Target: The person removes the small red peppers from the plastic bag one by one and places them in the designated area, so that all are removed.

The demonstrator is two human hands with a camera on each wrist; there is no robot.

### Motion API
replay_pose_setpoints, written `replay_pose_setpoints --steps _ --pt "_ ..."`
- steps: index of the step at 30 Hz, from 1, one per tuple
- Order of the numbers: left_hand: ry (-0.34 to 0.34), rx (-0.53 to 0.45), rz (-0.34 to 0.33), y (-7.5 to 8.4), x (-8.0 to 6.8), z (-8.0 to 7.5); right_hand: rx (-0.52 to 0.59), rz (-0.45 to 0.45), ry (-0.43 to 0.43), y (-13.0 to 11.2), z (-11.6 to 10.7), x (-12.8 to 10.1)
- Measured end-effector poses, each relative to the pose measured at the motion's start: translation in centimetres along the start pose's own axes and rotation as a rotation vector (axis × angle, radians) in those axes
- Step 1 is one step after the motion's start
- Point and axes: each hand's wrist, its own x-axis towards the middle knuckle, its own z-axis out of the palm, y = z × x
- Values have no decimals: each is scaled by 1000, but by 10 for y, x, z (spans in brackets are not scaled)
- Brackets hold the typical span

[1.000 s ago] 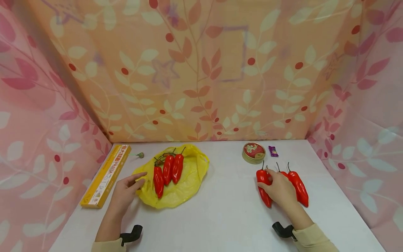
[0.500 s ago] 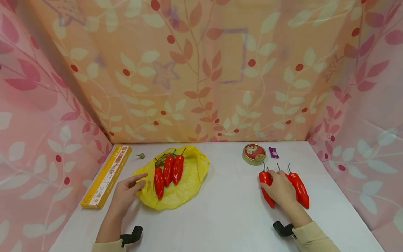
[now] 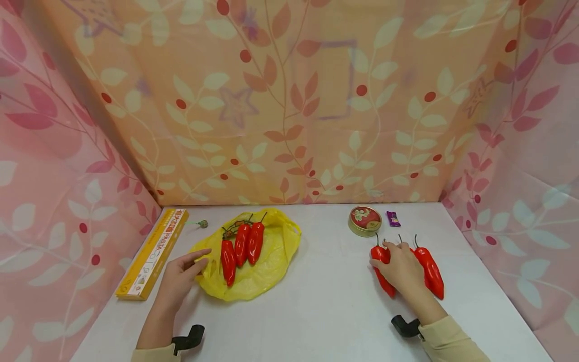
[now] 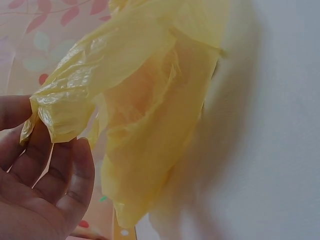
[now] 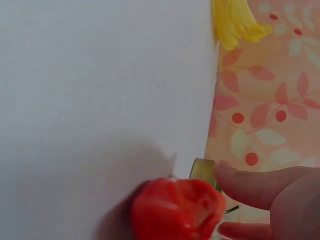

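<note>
A crumpled yellow plastic bag (image 3: 267, 261) lies left of centre on the white table, with three red peppers (image 3: 246, 244) on it. My left hand (image 3: 199, 259) pinches the bag's left edge; in the left wrist view the bag's corner (image 4: 55, 115) sits between thumb and fingers (image 4: 70, 170). On the right lie three more red peppers side by side. My right hand (image 3: 389, 251) lies over the middle one with its fingers curled near the stems, between the left pepper (image 3: 382, 274) and the right pepper (image 3: 429, 271). The right wrist view shows a pepper's end (image 5: 175, 210) beside the thumb (image 5: 250, 185).
A round red-lidded tin (image 3: 364, 219) and a small purple sweet (image 3: 392, 218) sit behind the right peppers. A long yellow box (image 3: 153, 253) lies along the left wall, with a small green bit (image 3: 202, 223) near it. Patterned cloth walls enclose the table (image 3: 325, 301) on three sides.
</note>
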Motion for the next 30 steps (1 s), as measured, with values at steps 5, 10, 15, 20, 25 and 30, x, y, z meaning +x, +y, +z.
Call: replay_pose_setpoints --steps 5,10,15,20,25,30 --pt "-3 -4 3 0 -1 -1 33 -22 1 -8 -11 0" --pt "4 5 2 -2 -2 -1 97 -86 0 -29 -23 -1" --pt "2 5 0 -4 -1 0 182 -164 26 -55 -27 -3" --pt "9 3 -11 -4 -1 1 239 -221 47 -82 -23 -1" --pt "3 -4 -19 -2 0 1 334 -245 8 -107 -19 2" --pt "-1 -11 -27 -1 1 -1 422 -247 -53 -132 -11 5"
